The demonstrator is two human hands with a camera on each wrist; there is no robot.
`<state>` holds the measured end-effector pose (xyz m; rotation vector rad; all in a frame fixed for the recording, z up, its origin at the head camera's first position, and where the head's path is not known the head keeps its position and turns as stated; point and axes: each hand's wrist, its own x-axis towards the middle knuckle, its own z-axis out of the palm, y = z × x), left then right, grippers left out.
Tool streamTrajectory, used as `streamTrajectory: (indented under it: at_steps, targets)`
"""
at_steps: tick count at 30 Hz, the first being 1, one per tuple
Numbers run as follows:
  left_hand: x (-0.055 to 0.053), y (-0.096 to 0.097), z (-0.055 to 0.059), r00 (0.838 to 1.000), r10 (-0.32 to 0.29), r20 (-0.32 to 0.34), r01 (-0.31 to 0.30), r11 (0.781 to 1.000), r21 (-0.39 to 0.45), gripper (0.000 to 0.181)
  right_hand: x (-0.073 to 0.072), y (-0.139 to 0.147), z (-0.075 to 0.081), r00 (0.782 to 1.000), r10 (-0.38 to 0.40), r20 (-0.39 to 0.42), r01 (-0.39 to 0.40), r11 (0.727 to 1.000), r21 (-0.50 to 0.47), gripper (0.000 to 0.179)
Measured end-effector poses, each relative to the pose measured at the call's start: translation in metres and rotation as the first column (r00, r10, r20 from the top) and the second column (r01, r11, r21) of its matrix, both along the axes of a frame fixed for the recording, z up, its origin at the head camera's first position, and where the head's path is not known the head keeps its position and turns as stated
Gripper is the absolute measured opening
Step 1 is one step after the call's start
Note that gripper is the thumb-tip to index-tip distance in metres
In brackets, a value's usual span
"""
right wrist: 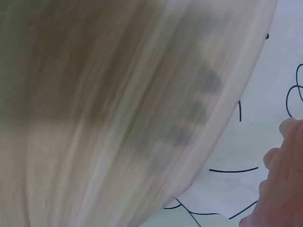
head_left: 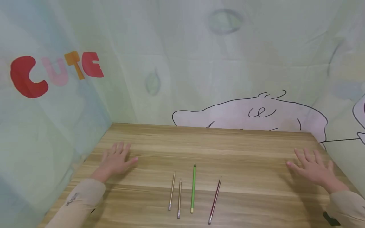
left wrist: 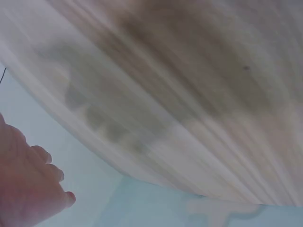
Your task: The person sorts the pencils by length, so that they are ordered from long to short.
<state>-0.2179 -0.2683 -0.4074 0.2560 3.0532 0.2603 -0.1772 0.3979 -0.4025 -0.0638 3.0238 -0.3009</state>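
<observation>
My left hand [head_left: 115,161] is over the left side of the wooden table, fingers spread and holding nothing. Over the right side, my right hand [head_left: 315,169] is spread the same way with nothing in it. Each wrist view shows part of a hand, the left hand [left wrist: 31,179] and the right hand [right wrist: 284,179], and a hand's shadow on the wood. Between the hands, nearer the front, lie two gold-coloured pencils [head_left: 172,191] side by side, a green pencil [head_left: 193,190] with a dark tip, and a dark red pencil [head_left: 215,201] slanting to the right. Neither hand touches them.
The wooden table [head_left: 205,142] ends at a pale fabric backdrop [head_left: 128,79] behind and at both sides. Coloured letters [head_left: 29,77] mark its left part, and a line-drawn figure [head_left: 228,114] shows above the table's back edge.
</observation>
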Motion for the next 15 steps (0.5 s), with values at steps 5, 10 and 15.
streamTrajectory:
  at_steps: [5,10,15]
  targets:
    - [-0.003,0.009,0.006,1.000,-0.019,0.008,0.018,1.000,0.007,0.085,-0.001,-0.006,0.003,1.000,0.011,-0.015,-0.011,1.000,0.005,0.079]
    - [-0.004,0.022,0.012,0.999,-0.040,0.019,0.039,0.999,0.032,0.081,-0.003,-0.012,0.006,0.999,0.030,-0.039,-0.029,1.000,0.010,0.078]
    - [-0.004,0.035,0.017,0.997,-0.071,-0.002,0.071,0.997,0.030,0.079,-0.005,-0.021,0.011,0.997,0.048,-0.063,-0.047,0.999,0.021,0.078]
